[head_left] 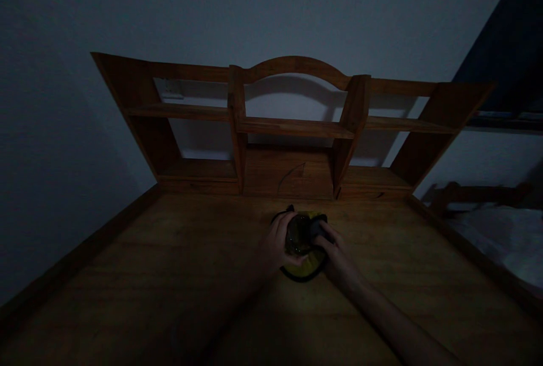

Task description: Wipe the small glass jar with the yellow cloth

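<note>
In the dim light, my left hand is curled round the side of a clear glass vessel, whose round opening or base faces me; its exact kind is hard to make out. A yellow cloth with black edging lies beneath and around the glass on the desk. My right hand pinches a folded-over, dark grey part of that cloth against the right side of the glass. The fingertips of my right hand are partly hidden by the fold.
The wooden desktop spreads around both hands. At its back stands a wooden shelf unit with several compartments, against a pale wall. Raised edges run along the desk's left and right sides. A wall socket shows behind the left shelf.
</note>
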Motion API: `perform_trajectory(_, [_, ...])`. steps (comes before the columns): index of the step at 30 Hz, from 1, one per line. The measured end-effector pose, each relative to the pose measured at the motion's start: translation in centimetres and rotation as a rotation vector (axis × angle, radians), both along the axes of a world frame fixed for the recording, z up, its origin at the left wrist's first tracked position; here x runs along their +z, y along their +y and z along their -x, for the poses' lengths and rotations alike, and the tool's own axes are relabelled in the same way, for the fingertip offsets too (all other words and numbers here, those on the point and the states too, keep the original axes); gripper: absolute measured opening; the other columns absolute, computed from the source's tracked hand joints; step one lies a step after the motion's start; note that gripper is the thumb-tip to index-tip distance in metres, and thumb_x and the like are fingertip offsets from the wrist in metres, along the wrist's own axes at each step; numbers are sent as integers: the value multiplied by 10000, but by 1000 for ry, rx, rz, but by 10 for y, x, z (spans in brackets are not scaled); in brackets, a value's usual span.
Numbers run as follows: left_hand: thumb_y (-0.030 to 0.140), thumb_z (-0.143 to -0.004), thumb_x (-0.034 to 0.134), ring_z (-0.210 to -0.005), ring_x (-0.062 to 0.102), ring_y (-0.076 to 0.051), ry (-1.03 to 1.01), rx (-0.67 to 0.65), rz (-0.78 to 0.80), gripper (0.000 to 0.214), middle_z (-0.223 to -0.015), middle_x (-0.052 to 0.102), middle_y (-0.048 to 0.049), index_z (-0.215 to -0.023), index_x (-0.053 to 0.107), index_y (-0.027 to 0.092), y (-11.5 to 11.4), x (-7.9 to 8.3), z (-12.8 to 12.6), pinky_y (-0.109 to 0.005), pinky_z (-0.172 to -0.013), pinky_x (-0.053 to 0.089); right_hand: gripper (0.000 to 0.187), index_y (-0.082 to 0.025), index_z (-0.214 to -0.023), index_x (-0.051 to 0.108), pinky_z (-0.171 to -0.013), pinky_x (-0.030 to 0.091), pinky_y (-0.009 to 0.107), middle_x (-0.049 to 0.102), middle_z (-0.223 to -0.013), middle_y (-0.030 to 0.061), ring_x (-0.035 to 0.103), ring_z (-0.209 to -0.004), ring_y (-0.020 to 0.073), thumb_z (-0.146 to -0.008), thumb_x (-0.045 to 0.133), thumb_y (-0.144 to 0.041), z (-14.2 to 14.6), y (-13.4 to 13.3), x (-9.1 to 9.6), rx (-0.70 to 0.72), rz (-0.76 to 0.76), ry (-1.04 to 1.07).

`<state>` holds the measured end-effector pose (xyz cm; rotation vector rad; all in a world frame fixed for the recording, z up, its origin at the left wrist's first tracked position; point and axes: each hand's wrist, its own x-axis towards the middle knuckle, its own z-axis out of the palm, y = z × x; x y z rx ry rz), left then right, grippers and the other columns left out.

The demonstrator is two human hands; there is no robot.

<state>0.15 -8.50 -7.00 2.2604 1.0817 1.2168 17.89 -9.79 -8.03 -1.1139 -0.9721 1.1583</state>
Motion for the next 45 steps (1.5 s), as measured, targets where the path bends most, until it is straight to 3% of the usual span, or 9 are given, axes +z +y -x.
perform_trajectory(3, [337,-593,799,-1230,468,-296,13,38,-13,887,-1296,479,-126,-1328,319,210,3,-3,2,-446,-1050,409,414,-227,-1085,644,-825,478,332,697,-1038,35,621,-956,229,-672,659,-203,0,1,2,152,87,173])
perform_trajectory(6, [395,-576,800,-1215,485,-306,15,77,-64,931,-1284,494,-131,-1340,302,209,5,-7,4,-450,-1033,425,330,-207,-1025,662,-813,487,334,709,-999,43,640,-902,224,-695,645,-194,0,-1,12,307,84,248])
perform_trajectory(10, [417,-565,801,-1209,492,-317,34,108,-111,931,-1278,502,-141,-1330,319,194,6,-11,6,-456,-1012,442,293,-205,-1025,669,-817,493,339,714,-1014,51,656,-904,223,-739,676,-265,3,-5,24,379,107,290])
perform_trajectory(21, [489,-517,807,-1114,551,-321,11,97,-200,942,-1195,561,-153,-1282,375,149,9,-5,12,-457,-958,480,370,-197,-1072,658,-815,513,354,718,-1043,75,674,-922,226,-780,687,-423,8,-4,23,390,119,330])
perform_trajectory(27, [456,-436,836,-1104,562,-336,-116,124,-114,946,-1184,576,-130,-1240,419,182,9,-5,12,-487,-964,471,352,-195,-1058,667,-783,527,343,726,-1011,72,686,-866,221,-757,720,-369,2,-1,18,446,115,333])
perform_trajectory(32, [402,-455,835,-1094,572,-329,-184,101,8,890,-1169,588,-118,-1213,430,175,10,-2,12,-495,-969,460,332,-176,-1025,678,-804,525,345,727,-994,77,689,-856,223,-722,753,-288,0,-1,19,463,125,361])
perform_trajectory(39, [399,-382,852,-1060,573,-350,-260,78,9,907,-1148,596,-80,-1192,487,215,10,0,12,-509,-955,463,295,-170,-1038,673,-819,513,343,726,-993,80,688,-858,218,-757,719,-248,-3,-4,23,478,127,374])
perform_trajectory(45, [406,-443,848,-1089,559,-346,-188,83,-74,902,-1176,581,-86,-1232,452,222,8,0,14,-513,-948,475,300,-173,-1031,677,-801,509,328,733,-967,72,689,-833,208,-746,729,-250,-4,-3,23,470,137,374])
